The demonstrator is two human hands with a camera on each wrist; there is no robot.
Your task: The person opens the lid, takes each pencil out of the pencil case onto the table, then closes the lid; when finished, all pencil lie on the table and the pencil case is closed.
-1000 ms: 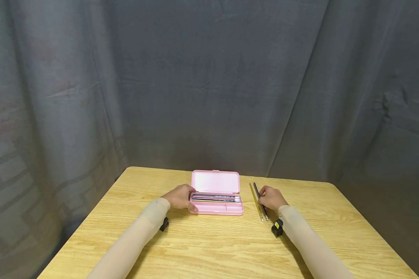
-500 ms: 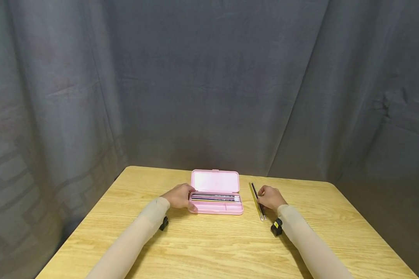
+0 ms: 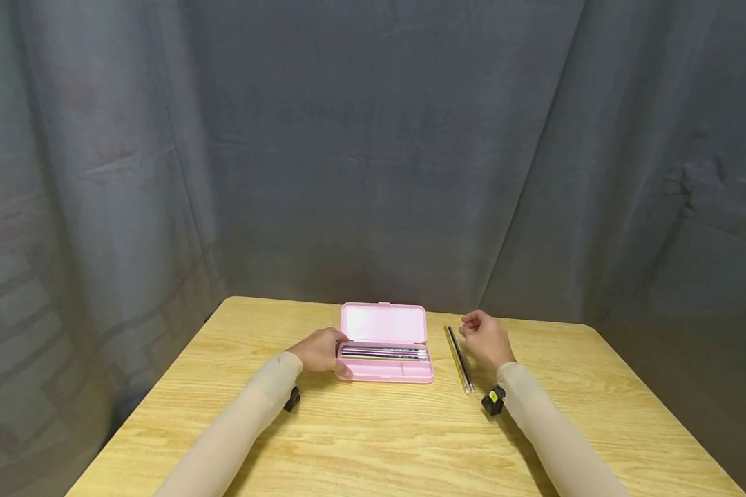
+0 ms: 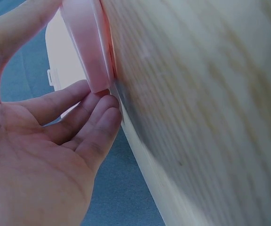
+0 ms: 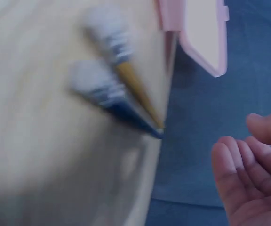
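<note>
**Inspector A:** What did each hand have?

**Inspector B:** The left hand (image 3: 319,349) gripped the left end of the open pink pencil case (image 3: 385,362), thumb along the near wall and fingers (image 4: 86,113) curled round the far side of the base. The right hand (image 3: 486,339) held nothing. Its fingers were loosely bent, apart from the thumb, and raised clear of the wooden table (image 3: 373,442).

**Inspector A:** Where did the loose pencils lie from that free hand?

**Inspector B:** Just to its left and slightly nearer the person. A yellow pencil (image 3: 455,359) and a dark pencil (image 3: 462,360) lay side by side, touching or nearly so. Their long axes ran away from the person, roughly crosswise to the pencils already in the case (image 3: 383,353). The right hand was by far the nearer hand; the case stood between the pair and the left hand.

**Inspector A:** The lid?

**Inspector B:** The lid (image 3: 383,323) stood tilted back beyond the tray. A grey curtain (image 3: 373,152) hung behind.
</note>
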